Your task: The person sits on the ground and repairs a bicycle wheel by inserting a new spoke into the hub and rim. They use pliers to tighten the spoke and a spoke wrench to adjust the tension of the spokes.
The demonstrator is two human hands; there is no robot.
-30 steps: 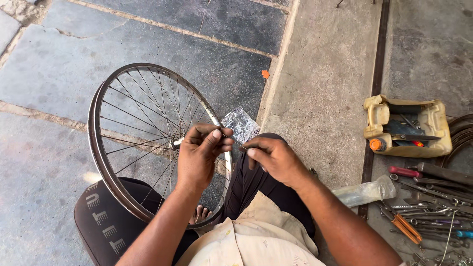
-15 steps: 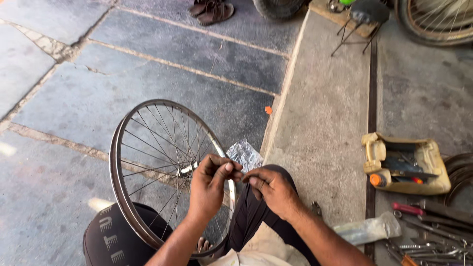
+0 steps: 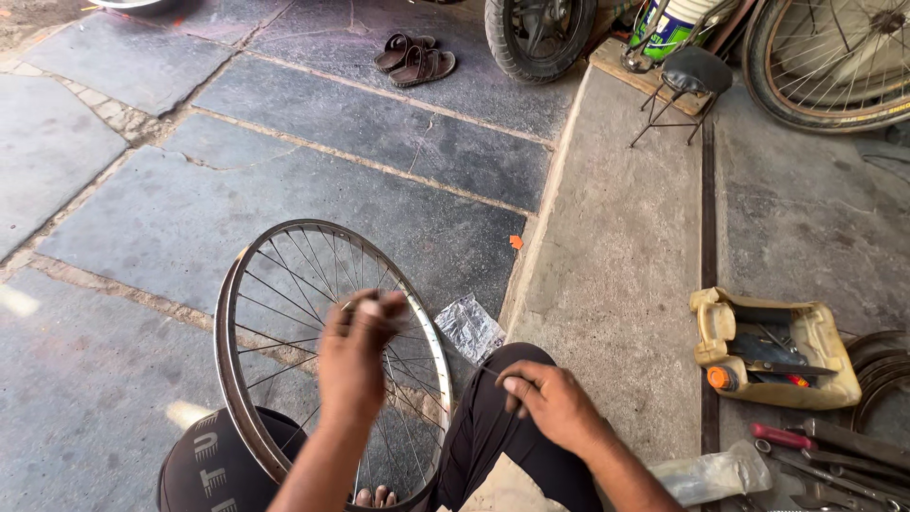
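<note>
A crumpled wrapper (image 3: 468, 327) lies at two o'clock of the wheel (image 3: 332, 365); the left hand (image 3: 355, 360) pinches its hub, while the right hand (image 3: 550, 403) rests curled on the knee.

the left hand (image 3: 355, 353) grips the hub of an upright spoked bicycle wheel (image 3: 284, 313). the right hand (image 3: 550, 403) rests on the knee, beside a crumpled foil wrapper (image 3: 467, 327) on the stone floor (image 3: 142, 190)

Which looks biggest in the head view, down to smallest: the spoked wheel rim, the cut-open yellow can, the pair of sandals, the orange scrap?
1. Spoked wheel rim, though it is nearest the camera.
2. Cut-open yellow can holding tools.
3. Pair of sandals, farther off, so it is unsure against the can.
4. Orange scrap, plainly smallest.
</note>
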